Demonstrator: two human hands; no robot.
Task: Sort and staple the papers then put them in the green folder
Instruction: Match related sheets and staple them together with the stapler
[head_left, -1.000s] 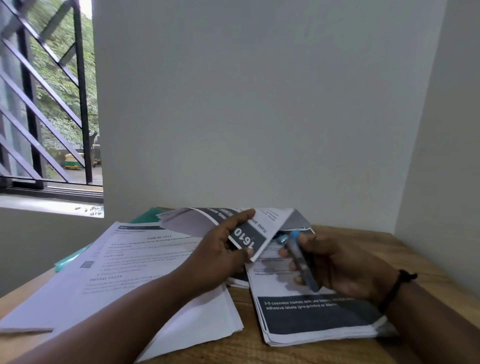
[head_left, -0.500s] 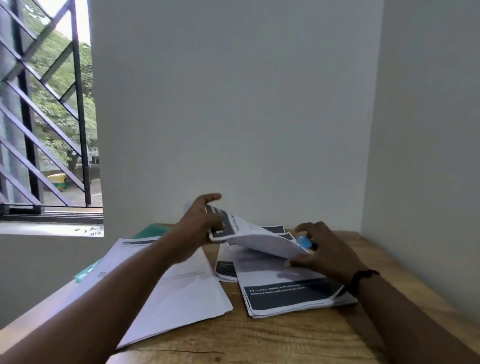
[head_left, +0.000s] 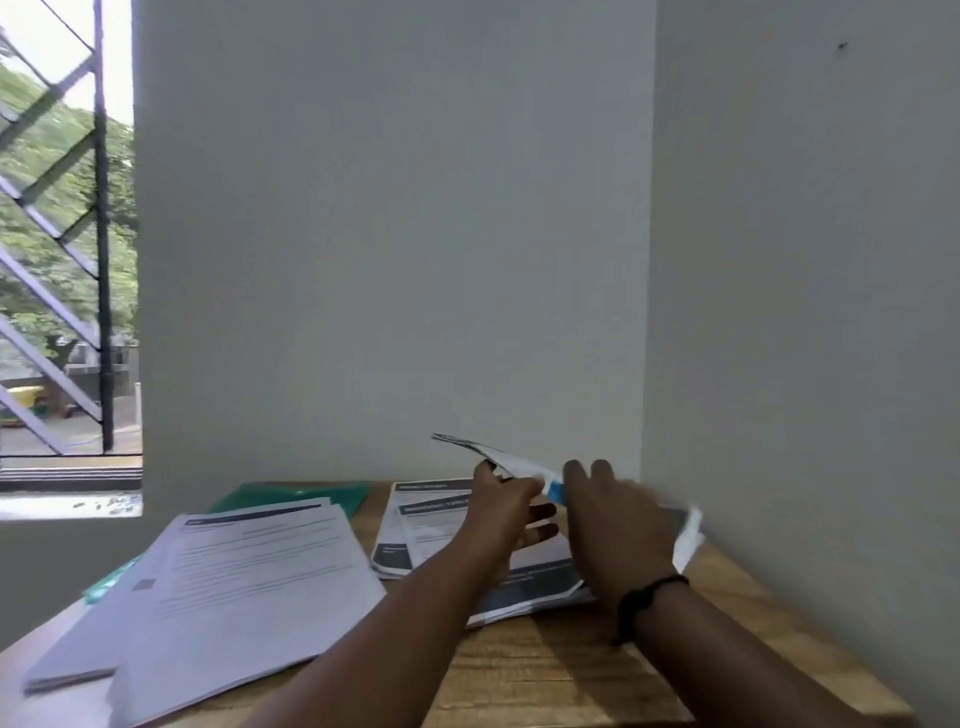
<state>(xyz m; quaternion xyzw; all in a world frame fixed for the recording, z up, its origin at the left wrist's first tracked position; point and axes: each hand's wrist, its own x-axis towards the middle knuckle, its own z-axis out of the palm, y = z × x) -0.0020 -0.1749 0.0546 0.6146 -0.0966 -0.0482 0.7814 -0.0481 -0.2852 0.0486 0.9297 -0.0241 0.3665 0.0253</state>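
Note:
My left hand (head_left: 506, 512) pinches a lifted set of printed sheets (head_left: 488, 451) above the table, their edge tilted up to the left. My right hand (head_left: 613, 530) is just right of it, with a blue stapler (head_left: 555, 490) showing between the two hands; its grip is hidden and blurred. Under the hands lies a pile of dark-banded papers (head_left: 431, 525). A large white paper stack (head_left: 249, 577) covers the left of the table. The green folder (head_left: 291, 493) lies behind that stack, partly covered.
The wooden table (head_left: 550, 670) stands in a corner, with a wall behind and another close on the right. A barred window (head_left: 67, 260) is at the left. A loose sheet (head_left: 688, 535) curls up near the right wall.
Both hands have moved right and away, carrying the lifted sheets and the stapler toward the right wall. The view has swung right and back from the table.

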